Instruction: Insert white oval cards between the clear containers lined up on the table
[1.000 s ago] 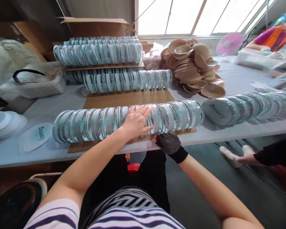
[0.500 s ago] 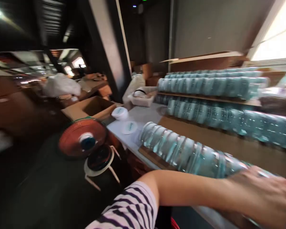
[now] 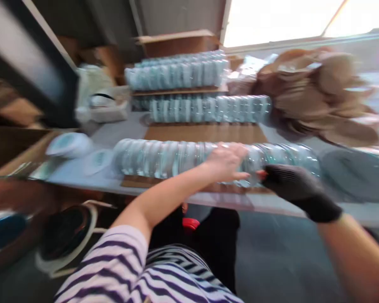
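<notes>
A long row of round, clear glassy pieces [image 3: 158, 158], set on edge against one another, lies along the front of the table. Across its top rests my left hand [image 3: 225, 162], bare, with thumb and fingers apart. My right hand [image 3: 290, 181], in a dark glove with bare fingertips, is at the front of the row towards its right end. Its fingers are drawn together; blur hides what is between them. A brown cardboard sheet [image 3: 205, 132] lies beneath and behind the row.
More clear rows [image 3: 208, 109] stand behind, some on a raised board. A heap of round brown pieces [image 3: 316, 92] sits at the back right. White round tubs [image 3: 69, 145] and a white basket [image 3: 110, 111] are at the left. A fan [image 3: 9, 229] stands beside a stool [image 3: 66, 235] below.
My view has swung right, bringing the gloved right hand and the brown heap into sight. My left hand now lies over the middle of the front row, fingers spread.
</notes>
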`<state>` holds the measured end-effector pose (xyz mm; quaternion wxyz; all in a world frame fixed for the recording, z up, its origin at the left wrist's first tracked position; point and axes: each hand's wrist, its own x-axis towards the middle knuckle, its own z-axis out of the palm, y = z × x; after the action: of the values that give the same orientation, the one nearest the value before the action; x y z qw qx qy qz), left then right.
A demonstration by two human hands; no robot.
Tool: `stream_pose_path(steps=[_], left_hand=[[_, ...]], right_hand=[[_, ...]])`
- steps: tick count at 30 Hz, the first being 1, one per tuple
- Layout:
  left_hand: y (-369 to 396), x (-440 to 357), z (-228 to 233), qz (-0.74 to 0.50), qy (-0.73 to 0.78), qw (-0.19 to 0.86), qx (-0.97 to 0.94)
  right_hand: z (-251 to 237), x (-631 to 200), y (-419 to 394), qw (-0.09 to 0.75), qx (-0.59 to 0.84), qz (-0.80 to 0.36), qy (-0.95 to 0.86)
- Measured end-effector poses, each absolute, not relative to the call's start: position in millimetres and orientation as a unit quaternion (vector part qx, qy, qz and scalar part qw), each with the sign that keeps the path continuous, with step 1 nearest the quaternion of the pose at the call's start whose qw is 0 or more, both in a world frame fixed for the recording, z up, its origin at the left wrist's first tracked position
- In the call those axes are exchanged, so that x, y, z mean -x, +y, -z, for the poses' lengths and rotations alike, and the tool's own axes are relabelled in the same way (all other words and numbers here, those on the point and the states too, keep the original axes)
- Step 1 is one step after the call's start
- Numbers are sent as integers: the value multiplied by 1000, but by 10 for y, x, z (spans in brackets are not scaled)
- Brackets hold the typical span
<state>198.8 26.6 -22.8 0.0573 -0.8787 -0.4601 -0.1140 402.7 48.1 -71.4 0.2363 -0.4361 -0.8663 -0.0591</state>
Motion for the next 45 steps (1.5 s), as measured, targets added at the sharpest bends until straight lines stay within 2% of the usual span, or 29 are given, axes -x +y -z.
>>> stream_pose_path(steps=[3,7,9,11,15,16,18,21,25,29,33,35,40,43,45], left_hand=[[332,-1994,379,121,-464,44,877],[277,-1981,387,106,-468,55,876],[243,-1987,332,95,-475,47,874],[248,-2029,267,93,-478,34,873],[352,-2262,193,113,-461,24,880],[380,-2337,197,112,-455,24,883],[419,-2470,232,101,-450,30,887],[427,-2564,304,95,-441,53,891],[405,-2538,340,102,-433,66,893],[416,-2522,338,106,-428,63,896],[429,-2535,345,110,-432,55,893],[417,-2533,342,107,-437,50,892],[381,-2516,333,112,-434,44,893],[387,-2524,329,119,-432,39,893],[389,-2533,321,119,-434,38,892]], right_hand=[[940,-4380,-5,136,443,68,-884],[1286,-4259,-233,128,463,82,-873],[1280,-4252,-261,127,464,86,-872],[1083,-4328,-223,126,464,81,-873],[291,-4461,193,121,560,103,-813],[94,-4445,371,89,580,111,-802],[-202,-4350,773,-43,571,83,-816],[-371,-4140,1326,-170,533,16,-829],[-362,-3930,1671,-250,488,-33,-836],[-362,-3815,1654,-294,455,-14,-840],[-371,-3802,1567,-274,456,50,-846],[-370,-3900,1502,-234,461,78,-852],[-179,-4419,1025,-34,493,75,-866],[206,-4668,522,92,523,79,-844],[547,-4730,203,137,537,101,-826]])
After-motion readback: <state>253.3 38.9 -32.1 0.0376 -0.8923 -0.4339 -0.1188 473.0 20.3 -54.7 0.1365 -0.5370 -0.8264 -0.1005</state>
